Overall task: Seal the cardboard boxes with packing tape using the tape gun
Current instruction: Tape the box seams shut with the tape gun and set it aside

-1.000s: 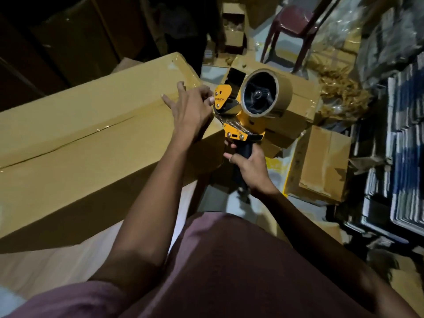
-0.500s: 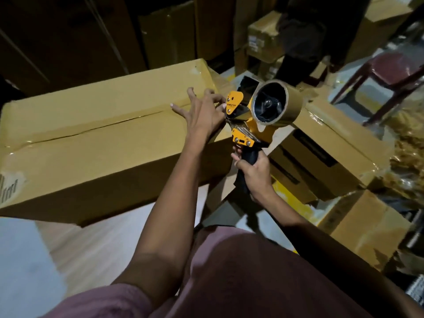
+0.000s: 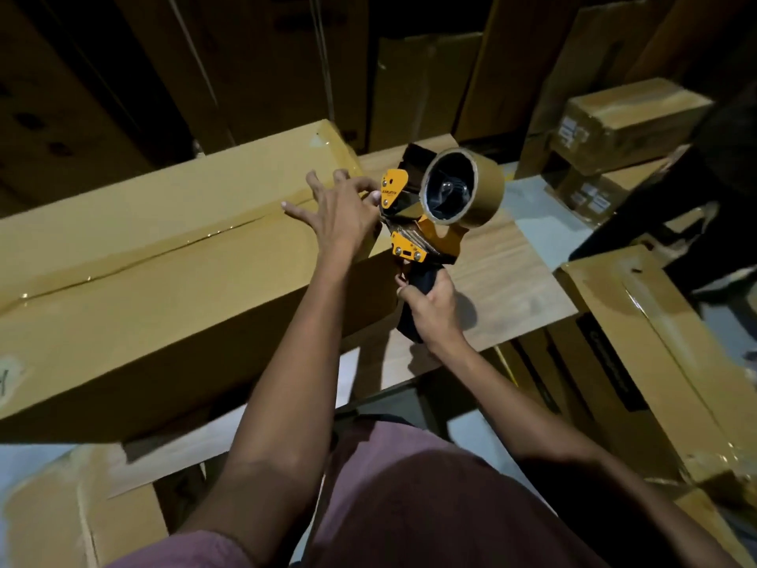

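Tape start at long brown cardboard box (image 3: 164, 256) end: orange tape gun (image 3: 422, 223) handle gripped by right hand (image 3: 430, 309); left hand (image 3: 340, 215) fingers spread, pressed at centre-frame edge. Next judged: gun drawn along seam.

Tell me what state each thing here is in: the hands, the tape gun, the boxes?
Long cardboard box: flaps closed, glossy tape along its top seam.
Tape gun: held upright at the box's right end, loaded with a roll of brown tape.
Right hand: grips the gun's handle.
Left hand: fingers spread, at the gun's front.
Side box: closed, taped.
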{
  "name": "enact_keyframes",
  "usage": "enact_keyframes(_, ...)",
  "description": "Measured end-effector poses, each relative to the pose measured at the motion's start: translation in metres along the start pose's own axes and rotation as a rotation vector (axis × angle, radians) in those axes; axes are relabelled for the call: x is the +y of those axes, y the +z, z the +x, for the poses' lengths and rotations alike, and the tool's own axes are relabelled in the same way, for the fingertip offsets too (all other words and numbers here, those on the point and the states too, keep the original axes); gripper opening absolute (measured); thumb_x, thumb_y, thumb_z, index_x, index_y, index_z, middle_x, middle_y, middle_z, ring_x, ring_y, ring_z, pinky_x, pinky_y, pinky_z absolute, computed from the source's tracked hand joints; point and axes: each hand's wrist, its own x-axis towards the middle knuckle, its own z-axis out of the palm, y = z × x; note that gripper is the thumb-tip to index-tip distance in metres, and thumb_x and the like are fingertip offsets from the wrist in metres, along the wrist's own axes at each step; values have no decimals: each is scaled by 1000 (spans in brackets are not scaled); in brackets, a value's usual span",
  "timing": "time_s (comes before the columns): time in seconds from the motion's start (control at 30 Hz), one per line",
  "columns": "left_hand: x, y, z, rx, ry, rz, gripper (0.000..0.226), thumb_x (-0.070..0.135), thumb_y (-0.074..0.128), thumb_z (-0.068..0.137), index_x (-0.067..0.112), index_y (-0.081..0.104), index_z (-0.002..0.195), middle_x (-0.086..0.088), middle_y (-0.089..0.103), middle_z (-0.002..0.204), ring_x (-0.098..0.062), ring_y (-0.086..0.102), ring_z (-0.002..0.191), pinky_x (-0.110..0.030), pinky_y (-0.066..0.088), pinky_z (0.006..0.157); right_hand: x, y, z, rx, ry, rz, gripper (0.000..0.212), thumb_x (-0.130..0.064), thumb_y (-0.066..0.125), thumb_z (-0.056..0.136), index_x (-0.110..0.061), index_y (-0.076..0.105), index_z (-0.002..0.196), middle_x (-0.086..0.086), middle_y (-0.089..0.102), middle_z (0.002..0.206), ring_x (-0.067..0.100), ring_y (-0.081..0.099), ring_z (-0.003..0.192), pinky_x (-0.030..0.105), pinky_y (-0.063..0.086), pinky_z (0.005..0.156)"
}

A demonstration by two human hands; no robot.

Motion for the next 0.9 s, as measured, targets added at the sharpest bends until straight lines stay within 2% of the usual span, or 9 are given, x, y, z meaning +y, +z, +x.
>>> enact_keyframes(0.13,-9,-9,12,-2,-31,-52,22,42,57,100,40,69,119,-1,46,152,-35,8,154,-83,-8,106,-16,7,12,-33,-24,-35,30,-27,78,76,-28,57,98,12,71,106,33,70,104,55,57,94)
enact_keyframes(0.3,-15,-8,15,-8,4,-54,23,41,57,100,39,70,119,-2,46,152,-37,8,153,-83,-10,105,-23,-5,13,-43,-13,-139,31,-21,80,87,-14,58,107,7,71,104,16,67,92,16,52,79)
enact_keyframes(0.4,-17,-8,17,-11,18,-59,24,42,58,100,38,70,120,-1,44,154,-37,8,153,-83,-10,105,-25,-10,10,-96,-3,-90,30,-23,73,86,-22,58,112,-1,76,105,28,74,100,55,59,90)
enact_keyframes(0.47,-16,-8,17,-11,17,-58,24,41,58,99,38,70,120,-1,44,154,-37,8,153,-83,-9,106,-22,-16,5,-140,-29,-68,25,-17,66,92,-29,56,112,-7,77,102,23,77,97,61,59,89)
enact_keyframes(0.57,-14,-8,17,-1,7,-44,23,40,60,99,37,70,120,0,43,155,-35,9,153,-82,-8,107,-27,-24,0,-163,-43,-158,20,-19,61,94,-28,53,110,-10,78,97,21,77,83,62,59,84)
enact_keyframes(0.67,-14,-7,18,7,-7,-38,22,39,61,98,38,71,118,1,44,154,-35,9,153,-82,-6,108,-31,-35,-2,-186,-44,-175,22,0,57,94,-20,53,104,8,78,80,32,73,71,54,60,73)
enact_keyframes(0.77,-11,-8,15,22,-18,-30,22,43,61,98,38,71,117,-1,45,153,-36,8,153,-81,-6,108,-28,-51,-15,-203,-44,-243,23,3,61,90,-14,58,105,6,75,72,17,68,57,36,54,56)
enact_keyframes(0.83,-9,-8,12,47,-6,-20,23,44,60,98,38,71,118,-2,46,152,-36,9,153,-80,-5,109,-24,-59,-21,-217,-22,-276,23,2,64,90,-13,62,107,5,74,74,6,65,56,28,50,55)
enact_keyframes(0.9,-9,-7,10,58,24,13,25,45,59,99,38,71,119,-3,47,151,-37,11,153,-81,-3,109,-24,-64,-19,-223,-11,-248,23,3,64,91,-14,62,107,8,76,80,10,69,61,29,52,58)
